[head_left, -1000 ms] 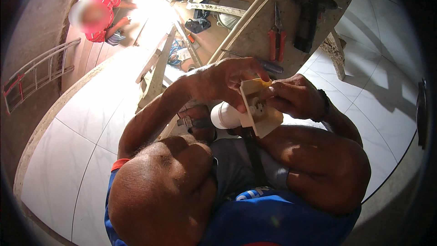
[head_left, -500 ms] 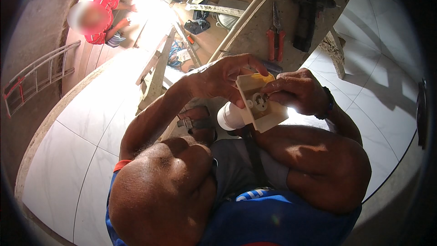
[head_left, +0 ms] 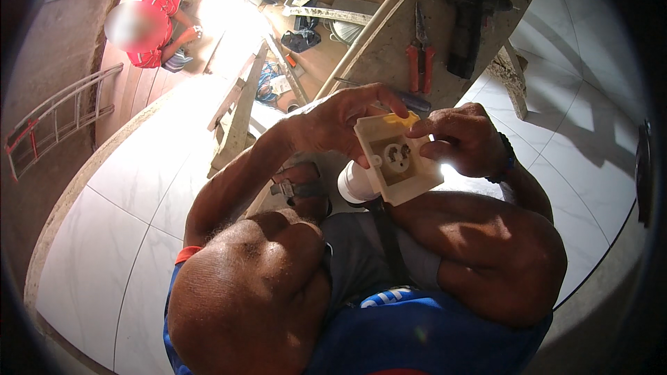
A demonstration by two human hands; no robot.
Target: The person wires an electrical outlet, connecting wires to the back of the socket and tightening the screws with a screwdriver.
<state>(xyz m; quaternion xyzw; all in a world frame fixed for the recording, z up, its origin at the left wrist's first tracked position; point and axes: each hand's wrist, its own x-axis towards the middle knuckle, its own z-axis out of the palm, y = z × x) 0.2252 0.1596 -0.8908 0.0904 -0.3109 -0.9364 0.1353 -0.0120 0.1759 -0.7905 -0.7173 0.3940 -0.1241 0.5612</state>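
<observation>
A cream square plastic housing (head_left: 403, 187), open toward me, is tilted above my thighs. Inside it sits a round white insert (head_left: 397, 157) with metal contacts. A white cylinder (head_left: 356, 182) sticks out behind. My left hand (head_left: 340, 121) grips the housing by its left and upper edges, fingers wrapped over the top. At the upper right rim, the fingers of my right hand (head_left: 462, 137) are bent, with index finger and thumb brought close together. Whatever those fingertips may pinch is too small to make out. Sunlight turns the housing's upper inside yellow.
Red-handled pliers (head_left: 421, 55), a dark cordless drill (head_left: 469, 21) and a screwdriver (head_left: 413, 102) lie on the wooden board (head_left: 389, 52) ahead. A ladder (head_left: 59, 114) leans at the left. Another person in a red shirt (head_left: 163, 24) crouches far left. Cables (head_left: 267, 83) lie beyond the timber frame.
My right fingertips have drawn back from the insert to the housing's rim. The housing has turned slightly, showing more of its inside. The other person's hands have shifted.
</observation>
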